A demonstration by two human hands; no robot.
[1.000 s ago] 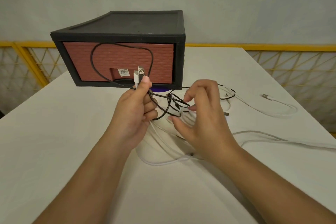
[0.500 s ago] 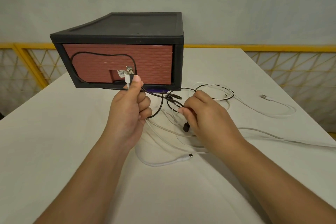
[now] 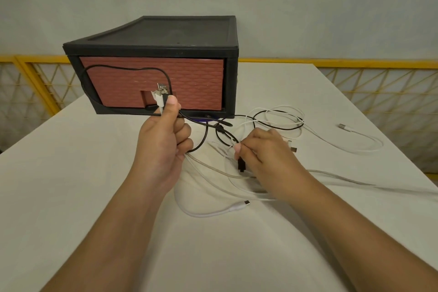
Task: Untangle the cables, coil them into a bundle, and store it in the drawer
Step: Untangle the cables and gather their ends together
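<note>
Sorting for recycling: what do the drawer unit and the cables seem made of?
Black frame: likely moulded plastic, matte, with a raised rim on top. Drawer front: probably plastic too, reddish-brown, embossed like brickwork. Black cable and white cable: smooth, flexible jackets, perhaps PVC or rubber, since they lie in soft loops.

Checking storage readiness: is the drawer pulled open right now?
No, the brick-patterned drawer sits flush inside its black frame, fully closed.
</note>
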